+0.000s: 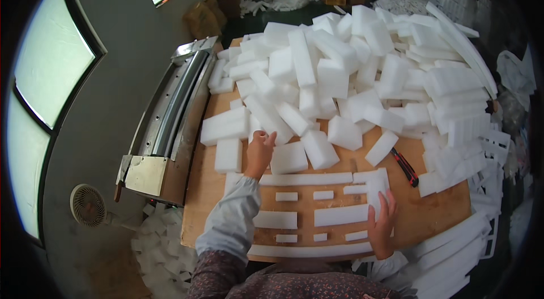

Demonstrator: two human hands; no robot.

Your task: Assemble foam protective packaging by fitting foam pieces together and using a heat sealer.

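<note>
I see two hands over a wooden bench (442, 214). My left hand (260, 152) reaches to the foam pile (351, 67), fingers curled on a block (288, 157); I cannot tell whether it grips. My right hand (382, 222) lies flat and open on the foam frame (317, 217), a white sheet with about ten rectangular cutouts, at the near edge. One red-and-black knife (404, 166) lies right of the frame. The pile, too many white blocks to count, crowds the far bench. A steel roller machine (170, 112) stands left, one fan (88, 204) and scraps (161, 242) below.
</note>
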